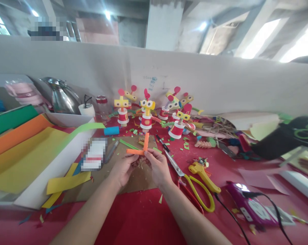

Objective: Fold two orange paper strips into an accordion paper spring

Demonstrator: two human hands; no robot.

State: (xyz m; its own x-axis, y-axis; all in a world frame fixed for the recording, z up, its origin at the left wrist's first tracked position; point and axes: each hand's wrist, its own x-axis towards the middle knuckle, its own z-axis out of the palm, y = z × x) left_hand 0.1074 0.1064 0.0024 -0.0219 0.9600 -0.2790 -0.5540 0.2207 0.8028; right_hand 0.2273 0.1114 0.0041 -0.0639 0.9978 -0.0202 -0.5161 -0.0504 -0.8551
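Two orange paper strips (pixel 146 143) meet at a right angle above a brown cardboard sheet (pixel 141 180). At the end of the sideways strip, my left hand (pixel 124 168) has its fingers pinched on the orange paper. My right hand (pixel 157 165) is closed on the corner where the strips meet, its thumb against the paper. One strip points away from me, the other to the left. Just beyond the hands lie a green strip (pixel 129 144) and a small folded paper coil (pixel 141 140).
Several paper-cup figures (pixel 146 120) stand behind the cardboard. Scissors (pixel 179 170), a yellow glue gun (pixel 203 175) and a purple device (pixel 253 207) lie right. Yellow strips (pixel 67 182) and a white box (pixel 54 163) with colored paper are left; a metal jug (pixel 63 98) stands behind.
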